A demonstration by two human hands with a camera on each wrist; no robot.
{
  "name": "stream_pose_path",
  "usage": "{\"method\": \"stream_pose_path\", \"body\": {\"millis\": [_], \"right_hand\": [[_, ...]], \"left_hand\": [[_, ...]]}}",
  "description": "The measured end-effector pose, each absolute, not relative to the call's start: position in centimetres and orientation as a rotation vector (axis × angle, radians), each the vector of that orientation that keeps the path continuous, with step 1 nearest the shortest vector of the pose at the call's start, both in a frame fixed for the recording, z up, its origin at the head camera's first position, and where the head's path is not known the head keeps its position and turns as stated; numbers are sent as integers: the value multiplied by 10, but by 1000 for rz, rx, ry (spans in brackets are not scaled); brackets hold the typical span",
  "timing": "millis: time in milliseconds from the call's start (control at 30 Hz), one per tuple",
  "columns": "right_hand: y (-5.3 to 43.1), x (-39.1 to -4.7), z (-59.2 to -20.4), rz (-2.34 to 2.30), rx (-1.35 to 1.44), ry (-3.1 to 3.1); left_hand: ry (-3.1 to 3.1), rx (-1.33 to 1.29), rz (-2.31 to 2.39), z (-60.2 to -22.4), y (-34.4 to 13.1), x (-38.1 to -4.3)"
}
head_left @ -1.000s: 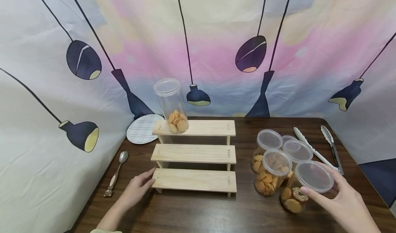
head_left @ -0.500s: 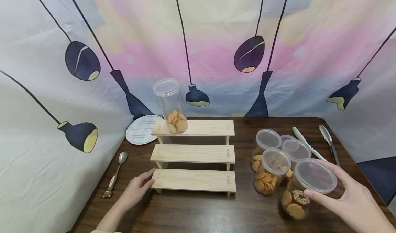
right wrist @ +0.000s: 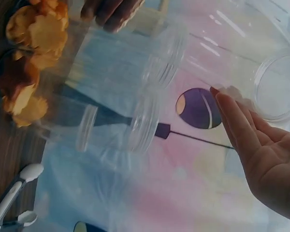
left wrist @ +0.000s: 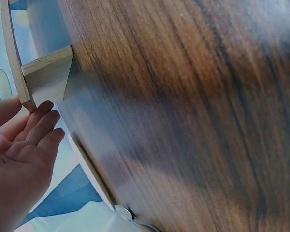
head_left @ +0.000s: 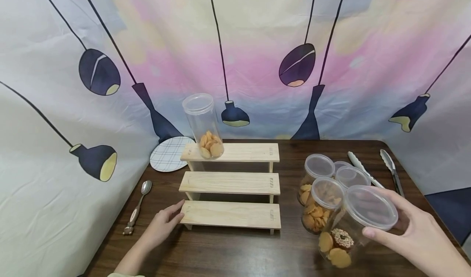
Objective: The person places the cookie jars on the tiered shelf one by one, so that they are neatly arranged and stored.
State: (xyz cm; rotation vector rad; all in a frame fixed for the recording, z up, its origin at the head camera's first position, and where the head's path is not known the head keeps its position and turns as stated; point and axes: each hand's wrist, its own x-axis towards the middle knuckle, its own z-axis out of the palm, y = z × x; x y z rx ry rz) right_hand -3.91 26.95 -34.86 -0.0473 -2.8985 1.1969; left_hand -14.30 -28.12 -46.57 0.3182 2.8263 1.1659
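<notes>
My right hand (head_left: 412,224) grips a clear lidded jar (head_left: 362,224) near its lid, thumb on the near side. The jar tilts, its base swung left, and holds round biscuits and a ring-shaped one with sprinkles. In the right wrist view the hand (right wrist: 270,154) reaches along the clear jar wall. My left hand (head_left: 162,226) pinches the left end of the lowest step of a three-tier wooden display stand (head_left: 232,215). In the left wrist view the thumb and fingers lie on either side of the board (left wrist: 17,72). A tall jar of biscuits (head_left: 206,125) stands on the top step's left end.
Several lidded jars of biscuits (head_left: 321,205) stand grouped right of the stand, close to the held jar. Tongs (head_left: 393,171) lie behind them. On the left are a spoon (head_left: 137,209) and a checked oval plate (head_left: 165,156). A printed cloth (head_left: 257,64) hangs behind the table.
My right hand has brought the jar away from the group, towards me, and tipped it so its base swings left. My left hand has stayed on the lowest step.
</notes>
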Motion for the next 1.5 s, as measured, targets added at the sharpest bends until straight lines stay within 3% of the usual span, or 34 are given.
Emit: {"method": "stream_pose_path", "body": {"millis": [600,1500], "right_hand": [[227,-54,-327,1487,379,-2635],[174,-104,-296,1605,618,-2496]], "left_hand": [[2832,339,1167,-465,-279,-143],[2811,322,1172,-466,-282,-145]]}}
